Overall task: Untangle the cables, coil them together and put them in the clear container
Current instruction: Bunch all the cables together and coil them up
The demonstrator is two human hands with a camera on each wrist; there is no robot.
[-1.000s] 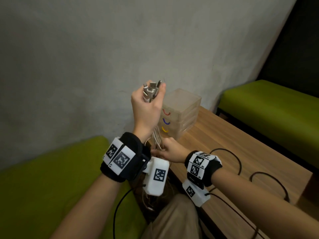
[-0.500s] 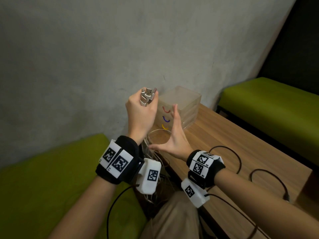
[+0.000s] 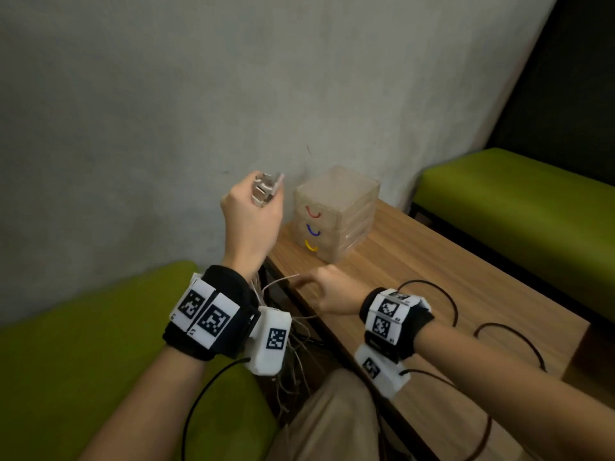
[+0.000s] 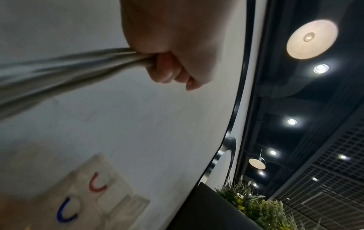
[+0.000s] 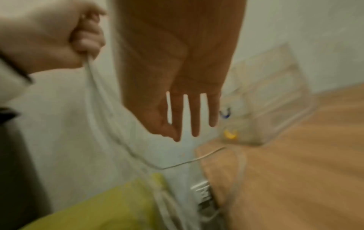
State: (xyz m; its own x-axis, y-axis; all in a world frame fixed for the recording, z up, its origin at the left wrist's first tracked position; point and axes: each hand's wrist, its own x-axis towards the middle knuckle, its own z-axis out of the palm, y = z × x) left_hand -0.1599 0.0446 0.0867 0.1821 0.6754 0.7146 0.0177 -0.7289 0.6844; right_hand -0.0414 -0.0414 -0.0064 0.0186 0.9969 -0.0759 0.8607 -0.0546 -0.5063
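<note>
The left hand (image 3: pixel 253 221) is raised in a fist around the cables (image 4: pixel 65 68), their plug ends (image 3: pixel 266 189) bunched above its knuckles and the pale strands trailing down past the wrist to the floor. The right hand (image 3: pixel 327 289) is lower, fingers straight and spread, holding nothing; one loop (image 5: pixel 177 163) hangs just below it. The clear container (image 3: pixel 336 212) stands closed on the worktop (image 3: pixel 432 281), near both hands. The risk, as I judge it: hanging strands snag the worktop edge or re-knot during coiling.
</note>
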